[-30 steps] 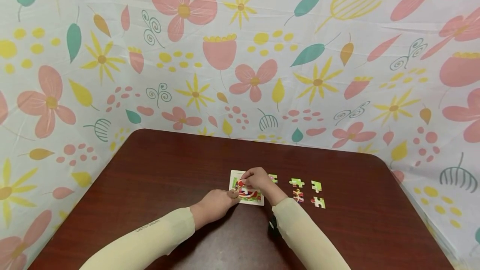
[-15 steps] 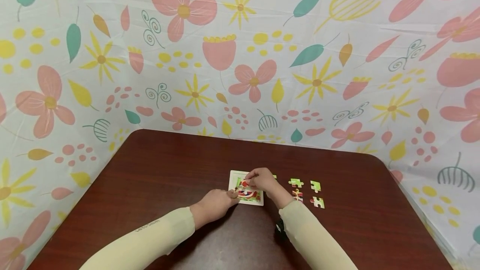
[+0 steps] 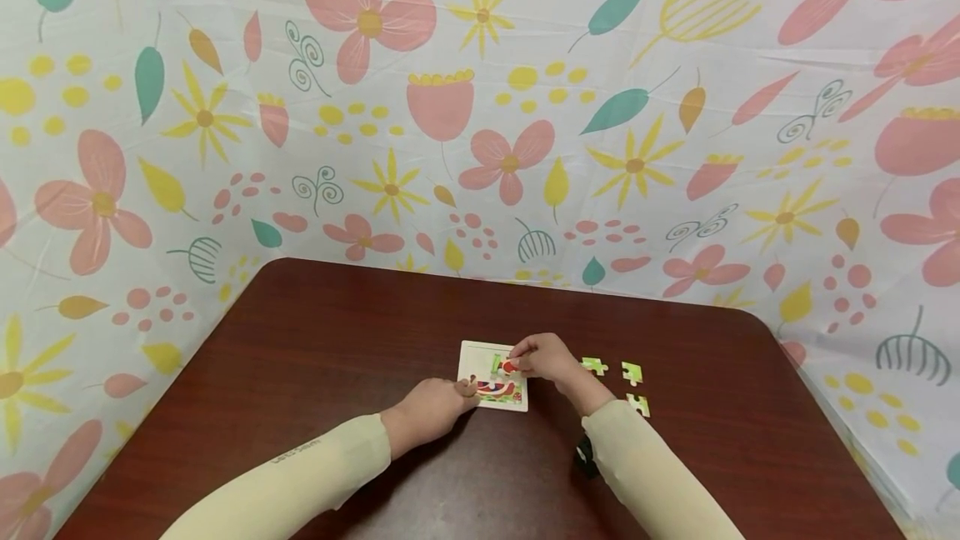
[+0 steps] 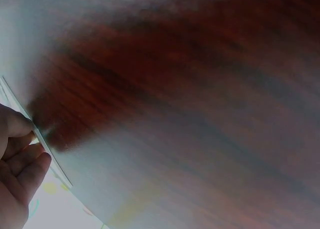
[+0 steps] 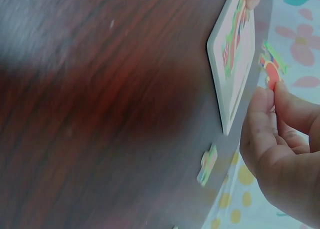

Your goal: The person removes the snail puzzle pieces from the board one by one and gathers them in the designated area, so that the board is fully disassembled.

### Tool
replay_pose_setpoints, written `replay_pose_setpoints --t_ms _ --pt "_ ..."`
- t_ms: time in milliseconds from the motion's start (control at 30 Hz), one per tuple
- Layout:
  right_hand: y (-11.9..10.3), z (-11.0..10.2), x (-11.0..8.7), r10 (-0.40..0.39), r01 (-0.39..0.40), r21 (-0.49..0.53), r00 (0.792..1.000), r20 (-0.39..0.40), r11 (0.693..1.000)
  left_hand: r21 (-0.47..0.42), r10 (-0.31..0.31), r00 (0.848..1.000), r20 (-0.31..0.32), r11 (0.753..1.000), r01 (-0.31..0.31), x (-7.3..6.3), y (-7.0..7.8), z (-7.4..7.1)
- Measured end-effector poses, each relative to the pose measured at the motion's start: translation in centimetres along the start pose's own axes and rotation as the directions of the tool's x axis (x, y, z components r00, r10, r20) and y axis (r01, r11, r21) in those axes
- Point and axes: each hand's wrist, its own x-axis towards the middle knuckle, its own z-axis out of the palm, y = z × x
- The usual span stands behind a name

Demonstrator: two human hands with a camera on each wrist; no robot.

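My left hand [image 3: 438,407] grips the near left edge of a white puzzle board [image 3: 472,357]; in the left wrist view the thumb and fingers pinch the board's thin edge [image 4: 57,170]. A colourful picture of joined pieces [image 3: 497,391] fills the board's lower part, while its upper left shows bare white. My right hand [image 3: 546,357] pinches a red and green puzzle piece [image 5: 272,69] between thumb and fingertips. In the right wrist view that piece is raised beside the board; in the head view it overlaps the board's upper right.
Loose puzzle pieces lie right of the board on the dark wooden table [image 3: 337,332]: one green piece [image 3: 595,366], another in the back row [image 3: 632,373] and one nearer [image 3: 639,405]. My right forearm covers part of that area. A flowered cloth [image 3: 480,107] hangs behind the table.
The right hand has moved right across the board with the pinched piece, from its upper left to its upper right. The left hand stays put. The right forearm now covers a loose piece seen earlier.
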Motion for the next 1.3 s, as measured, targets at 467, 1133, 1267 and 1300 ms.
replay_pose_setpoints --t_ms 467,1133,1267,1300 --pt "1.1 -2.9 -0.6 0.013 -0.011 -0.057 1.000 0.019 0.998 0.015 0.011 0.999 -0.045 1.000 -0.010 -0.1 0.0 0.4" --pt "2.3 -5.0 -0.7 0.015 -0.010 -0.081 0.998 0.064 0.997 0.016 0.001 0.999 -0.037 1.000 0.000 -0.3 0.0 -0.1" --pt "2.5 -5.0 -0.6 0.021 -0.016 -0.079 0.998 0.067 0.997 0.010 0.000 0.999 -0.037 1.000 0.000 -0.3 0.0 -0.2" --pt "2.6 -5.0 -0.6 0.021 -0.016 -0.081 0.998 0.066 0.997 0.011 0.000 0.999 -0.035 1.000 0.001 -0.3 0.0 -0.2"
